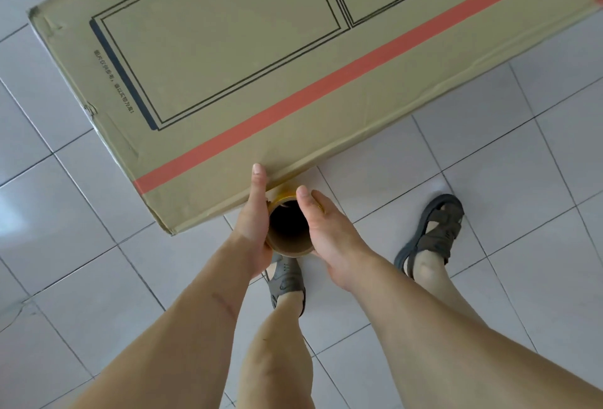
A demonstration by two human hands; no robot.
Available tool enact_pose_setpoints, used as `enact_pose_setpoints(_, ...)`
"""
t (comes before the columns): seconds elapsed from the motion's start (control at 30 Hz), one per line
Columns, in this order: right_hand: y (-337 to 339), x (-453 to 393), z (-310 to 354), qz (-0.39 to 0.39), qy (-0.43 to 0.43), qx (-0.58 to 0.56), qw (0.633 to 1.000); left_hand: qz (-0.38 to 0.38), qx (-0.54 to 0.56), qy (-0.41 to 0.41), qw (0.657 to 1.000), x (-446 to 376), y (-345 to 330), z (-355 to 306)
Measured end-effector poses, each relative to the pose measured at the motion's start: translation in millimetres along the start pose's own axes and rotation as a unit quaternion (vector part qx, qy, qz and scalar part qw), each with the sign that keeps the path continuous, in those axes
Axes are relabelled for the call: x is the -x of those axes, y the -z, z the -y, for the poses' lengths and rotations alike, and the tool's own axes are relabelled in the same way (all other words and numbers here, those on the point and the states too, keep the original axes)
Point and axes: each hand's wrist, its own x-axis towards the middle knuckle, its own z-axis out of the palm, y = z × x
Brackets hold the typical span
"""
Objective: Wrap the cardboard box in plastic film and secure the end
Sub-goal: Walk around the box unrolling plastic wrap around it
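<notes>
A long brown cardboard box [261, 59] with black line drawings and an orange stripe lies tilted across the upper part of the head view, above the tiled floor. Just below its near edge I hold a roll of plastic film [288, 247], seen end-on, with its dark hollow cardboard core facing me. My left hand [254, 216] grips the roll's left side, its thumb straight and touching the box's edge. My right hand [326, 229] cups the roll's right side. The film itself and the fingers behind the roll are hidden.
White floor tiles [489, 154] with dark grout lines fill the view. My two feet in grey sandals [430, 229] stand below the roll, the left foot partly hidden under it. The box's near corner [171, 229] juts out to the left of my hands.
</notes>
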Motion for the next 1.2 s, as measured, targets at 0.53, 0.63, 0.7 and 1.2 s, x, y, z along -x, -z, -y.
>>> enact_pose_setpoints(0.53,55.7,-24.9,22.0,-0.018,0.057,0.097,0.994,0.047,0.065,0.047,0.996,0.0,-54.3,-1.2)
enact_pose_setpoints(0.63,71.1,-27.4,23.0,-0.034,0.037,0.059,0.997,-0.006,0.015,0.039,0.999,-1.2,-72.2,1.3)
enact_pose_setpoints(0.7,78.8,-27.4,21.8,-0.011,0.017,0.026,0.999,-0.051,-0.005,0.001,0.999,-3.8,-80.1,-1.9)
enact_pose_setpoints(1.2,122.5,-30.4,21.4,0.018,0.001,-0.023,1.0,-0.033,0.022,-0.005,0.999,-4.9,-125.9,-12.4)
